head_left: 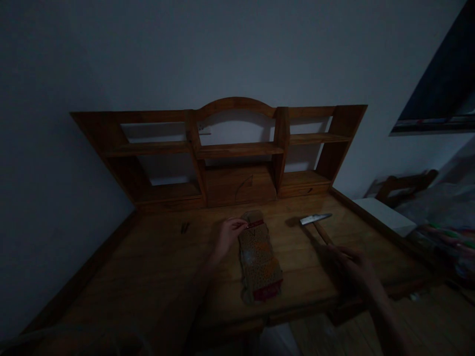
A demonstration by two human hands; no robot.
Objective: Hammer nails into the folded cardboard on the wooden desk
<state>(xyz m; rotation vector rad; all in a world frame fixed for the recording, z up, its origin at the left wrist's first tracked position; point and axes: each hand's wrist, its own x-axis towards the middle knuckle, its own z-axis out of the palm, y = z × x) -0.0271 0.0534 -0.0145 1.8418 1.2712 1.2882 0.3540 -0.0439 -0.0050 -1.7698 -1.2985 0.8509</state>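
Note:
A flat piece of brown cardboard (258, 252), with red bands at both ends and orange patches, lies lengthwise on the wooden desk. At its far left edge, my left hand (230, 231) is closed in a pinch. A tiny bright glint shows at the fingertips, like a nail head, but it is too small and dark to be sure. My right hand (351, 262) is wrapped round the wooden handle of a hammer (322, 229). The hammer's metal head is raised above the desk, to the right of the cardboard and apart from it.
A wooden shelf unit (241, 148) stands along the back of the desk (156, 262). Two small dark slim pieces (184, 227) lie on the desk's left side. A raised wooden edge runs along the right. Beyond it are a white box (382, 215) and a wooden chair back (406, 184). The light is dim.

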